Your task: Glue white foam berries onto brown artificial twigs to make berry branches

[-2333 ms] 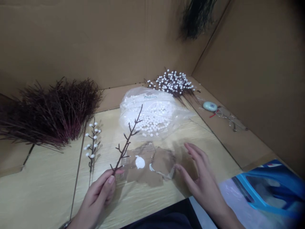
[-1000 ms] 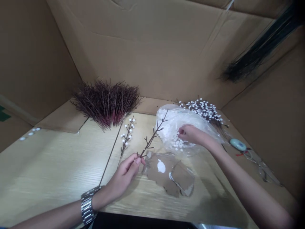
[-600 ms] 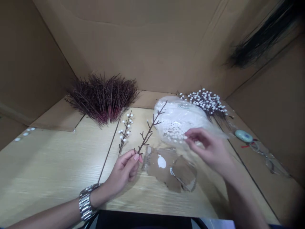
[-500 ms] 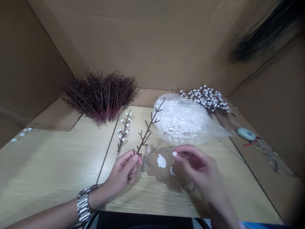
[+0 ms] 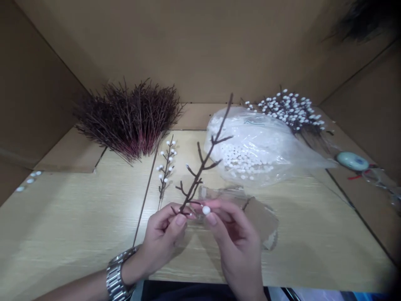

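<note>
My left hand [image 5: 167, 232] pinches the lower end of a brown artificial twig [image 5: 203, 163], which slants up to the right. Between the thumb and finger of my right hand [image 5: 236, 238] is a small white berry [image 5: 206, 210], held at the tip of one of the twig's lower side branches. Whether the berry touches that tip I cannot tell. Beyond my left hand lies a finished-looking twig [image 5: 167, 161] dotted with white berries. A piece of brown cardboard [image 5: 261, 219] lies partly hidden behind my right hand.
A large bundle of bare brown twigs [image 5: 131, 121] lies at the back left. A clear plastic bag [image 5: 250, 146] of white berries sits right of centre, with berried twigs [image 5: 288, 108] behind it. A pale green oval object [image 5: 352, 161] is at the right; several loose berries [image 5: 29, 181] lie far left.
My right hand has moved left with the white berry, from over the cardboard to the twig's side branch. My left hand still holds the twig, which appears closer and larger.
</note>
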Demonstrator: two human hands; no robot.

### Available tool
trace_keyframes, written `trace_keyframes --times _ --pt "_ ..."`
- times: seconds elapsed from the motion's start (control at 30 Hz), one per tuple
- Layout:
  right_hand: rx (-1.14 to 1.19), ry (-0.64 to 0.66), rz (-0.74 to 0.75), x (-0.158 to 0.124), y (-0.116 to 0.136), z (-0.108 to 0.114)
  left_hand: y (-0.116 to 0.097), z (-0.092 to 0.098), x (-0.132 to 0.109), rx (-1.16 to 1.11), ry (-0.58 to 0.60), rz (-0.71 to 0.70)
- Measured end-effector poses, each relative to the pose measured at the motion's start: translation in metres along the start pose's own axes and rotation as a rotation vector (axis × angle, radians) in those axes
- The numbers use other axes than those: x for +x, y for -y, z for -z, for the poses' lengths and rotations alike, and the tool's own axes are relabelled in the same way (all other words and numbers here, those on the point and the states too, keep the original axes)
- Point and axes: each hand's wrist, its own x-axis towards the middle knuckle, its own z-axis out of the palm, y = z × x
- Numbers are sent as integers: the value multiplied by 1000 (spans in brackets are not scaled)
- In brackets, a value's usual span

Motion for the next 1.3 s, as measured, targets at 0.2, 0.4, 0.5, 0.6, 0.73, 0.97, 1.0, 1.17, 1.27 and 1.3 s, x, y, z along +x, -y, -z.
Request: trace_keyframes --times 0.2,0.4,0.5,0.6,0.73,0.97,1.0,1.17,1.27,1.3 --pt "-51 -43 65 -9 -5 -6 -7 2 -2 115 -38 -117" --pt "-116 -2 83 -15 -12 -2 -20 0 -1 230 -63 -261" --pt "-122 -28 98 -15 -14 -3 -21 1 0 255 -50 -261" --pt "-139 -53 106 -14 -14 -4 -21 1 0 268 -46 -241" --pt "-170 -70 131 -12 -13 -5 -21 0 0 278 -38 -195" --pt "-265 -111 228 -15 -16 -5 -23 -1 2 270 -28 -189" --pt "-287 -107 234 -15 -17 -4 -24 -1 2 258 -11 -181" --pt "-345 -97 244 -16 -20 -1 -29 -3 3 165 55 -159" --pt "-350 -101 254 -16 -23 -2 -31 -4 4 141 43 -157" --pt "-353 -101 254 -17 -24 -2 -31 -4 5 142 41 -158"
